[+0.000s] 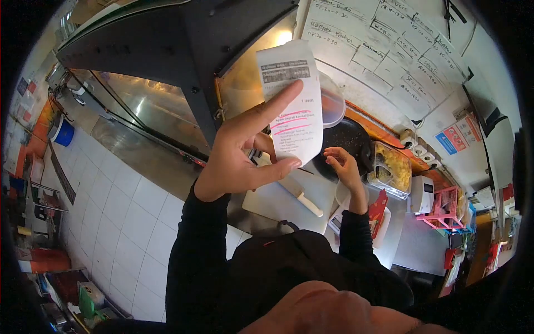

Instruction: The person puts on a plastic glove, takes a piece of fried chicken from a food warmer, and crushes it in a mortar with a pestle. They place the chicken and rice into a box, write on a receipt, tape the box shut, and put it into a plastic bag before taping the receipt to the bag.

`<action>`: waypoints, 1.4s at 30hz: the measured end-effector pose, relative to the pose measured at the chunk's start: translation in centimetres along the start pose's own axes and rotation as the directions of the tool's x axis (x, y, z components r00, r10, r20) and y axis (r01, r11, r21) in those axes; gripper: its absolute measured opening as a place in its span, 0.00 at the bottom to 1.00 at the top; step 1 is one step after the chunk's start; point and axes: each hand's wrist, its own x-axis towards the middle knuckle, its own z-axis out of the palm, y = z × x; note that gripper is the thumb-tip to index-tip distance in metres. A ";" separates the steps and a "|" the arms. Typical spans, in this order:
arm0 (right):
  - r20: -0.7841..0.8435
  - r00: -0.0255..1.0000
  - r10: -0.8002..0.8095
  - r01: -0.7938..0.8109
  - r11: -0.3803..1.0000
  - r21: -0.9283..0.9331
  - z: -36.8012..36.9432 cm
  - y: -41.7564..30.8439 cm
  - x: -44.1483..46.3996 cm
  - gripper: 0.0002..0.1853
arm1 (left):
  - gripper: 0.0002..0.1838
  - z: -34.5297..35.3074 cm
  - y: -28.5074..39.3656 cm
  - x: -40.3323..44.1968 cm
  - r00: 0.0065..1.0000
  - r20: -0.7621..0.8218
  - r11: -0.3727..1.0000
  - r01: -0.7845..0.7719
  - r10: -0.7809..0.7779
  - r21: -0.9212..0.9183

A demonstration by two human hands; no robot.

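Observation:
A printed paper receipt (297,119) with pink highlighter lines is held up in front of the camera by my left hand (239,145), its index finger across the front and its thumb at the lower edge. My right hand (344,170) is lower and farther right, fingers curled, near the rim of a dark round pan (347,139); whether anything is between its fingertips is too small to tell. Below the receipt lies a white cutting board (267,206) with a white-handled knife (308,204) on it.
A clear container (332,103) stands behind the receipt. To the right are a tray of yellow food (392,168), a white device (421,195), a pink basket (443,209) and a red packet (378,211). A dark-framed cabinet (189,61) rises at the upper left.

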 end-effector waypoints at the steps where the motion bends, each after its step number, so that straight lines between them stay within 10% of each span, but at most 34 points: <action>1: -0.019 1.000 0.014 -0.014 1.000 -0.016 -0.4 0.0 -0.6 0.11 | 0.41 0.3 0.1 0.1 1.000 0.015 1.000 0.009 -0.009 -0.008; 16: -0.358 0.931 0.076 -0.094 0.995 -0.033 -9.1 3.0 -14.0 0.12 | 0.44 10.7 0.0 1.8 0.974 0.224 0.998 0.033 -0.019 -0.060; 31: -0.653 0.750 0.102 -0.148 0.989 -0.016 -29.9 12.5 -33.4 0.11 | 0.44 36.4 1.7 3.2 0.915 0.395 0.992 0.110 -0.078 -0.059; 37: -0.533 0.829 0.169 -0.201 0.980 -0.001 -31.8 17.1 -32.1 0.11 | 0.43 42.5 3.1 3.1 0.927 0.369 0.997 0.074 -0.069 0.001; 42: -0.279 0.943 -0.183 0.072 0.927 -0.368 -28.4 21.5 -24.6 0.16 | 0.43 45.6 4.6 2.7 0.926 0.370 0.997 0.073 -0.078 0.028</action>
